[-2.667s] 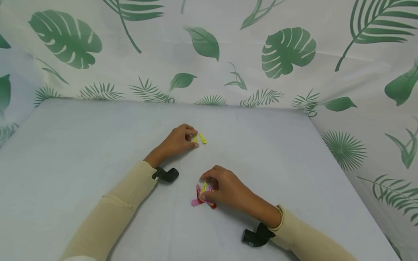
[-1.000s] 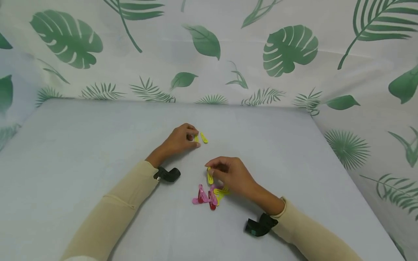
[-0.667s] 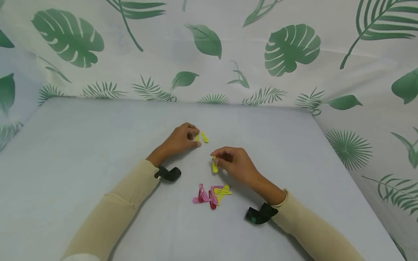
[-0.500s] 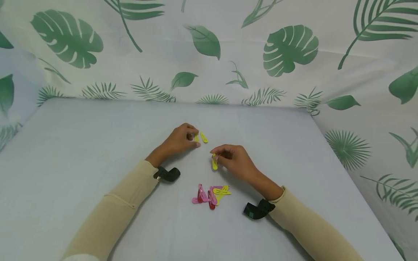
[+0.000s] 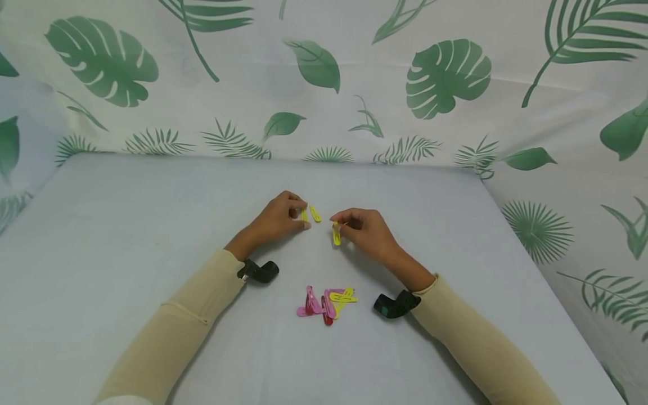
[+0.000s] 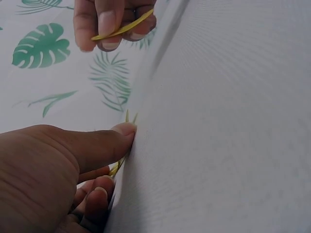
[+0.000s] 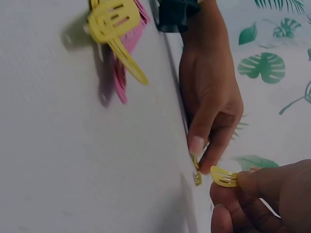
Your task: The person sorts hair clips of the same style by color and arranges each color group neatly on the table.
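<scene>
Near the far middle of the table, my left hand (image 5: 279, 215) holds a yellow snap hair clip (image 5: 304, 215) between its thumb and fingers, low at the tabletop. Just right of that clip lies a second yellow hair clip (image 5: 315, 214). My right hand (image 5: 368, 232) pinches another yellow hair clip (image 5: 336, 234) between thumb and fingertips, raised above the cloth. In the right wrist view this pinched clip (image 7: 224, 176) shows its slotted face, while the left wrist view has it edge-on. Below the hands sits a small pile of pink hair clips (image 5: 313, 304), red ones and yellow ones.
A pale cloth covers the table (image 5: 152, 214), and a white curtain with green leaf prints (image 5: 324, 67) hangs behind it. Black wrist cameras (image 5: 260, 271) stick out from both sleeves close to the tabletop.
My right hand has picked a yellow hair clip out of the pile and carried it away from me, towards the left hand. The left hand has stayed in place.
</scene>
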A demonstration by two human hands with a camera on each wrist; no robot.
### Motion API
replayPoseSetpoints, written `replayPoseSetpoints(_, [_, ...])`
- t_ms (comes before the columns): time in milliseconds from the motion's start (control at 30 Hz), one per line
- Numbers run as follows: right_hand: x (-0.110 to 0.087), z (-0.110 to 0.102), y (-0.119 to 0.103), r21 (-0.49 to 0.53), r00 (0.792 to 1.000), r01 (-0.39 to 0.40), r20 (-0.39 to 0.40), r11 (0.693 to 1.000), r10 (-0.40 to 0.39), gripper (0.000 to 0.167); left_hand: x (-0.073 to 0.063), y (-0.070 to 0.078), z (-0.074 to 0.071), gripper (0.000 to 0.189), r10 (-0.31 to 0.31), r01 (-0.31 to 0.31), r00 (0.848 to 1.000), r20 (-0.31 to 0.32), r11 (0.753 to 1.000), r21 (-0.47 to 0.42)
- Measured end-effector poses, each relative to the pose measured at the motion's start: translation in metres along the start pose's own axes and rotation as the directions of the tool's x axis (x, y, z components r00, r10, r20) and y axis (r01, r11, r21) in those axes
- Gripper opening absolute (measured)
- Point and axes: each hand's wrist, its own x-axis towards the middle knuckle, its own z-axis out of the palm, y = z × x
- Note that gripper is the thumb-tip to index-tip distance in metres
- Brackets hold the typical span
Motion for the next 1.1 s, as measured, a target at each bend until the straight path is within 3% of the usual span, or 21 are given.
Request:
replayPoseSetpoints(467, [0.023,-0.001,0.006,-0.067,1.000,-0.025,-0.005,0.997,0.024,0.018,-0.002,-0.002,-0.002,0.051,-0.004,0.004,1.000,0.000,1.000,-0.002])
replayPoseSetpoints(900, [0.040,0.000,0.010,-0.060,0.998,-0.061,-0.033,0.996,0.059,0.018,0.000,0.001,-0.002,0.052,-0.008,0.008,1.000,0.017,1.000,-0.019])
replayPoseSetpoints(1100, [0.046,0.000,0.013,-0.056,0.999,-0.035,-0.020,0.998,0.034,0.017,0.001,0.001,-0.001,0.050,0.002,-0.002,1.000,0.018,1.000,-0.025])
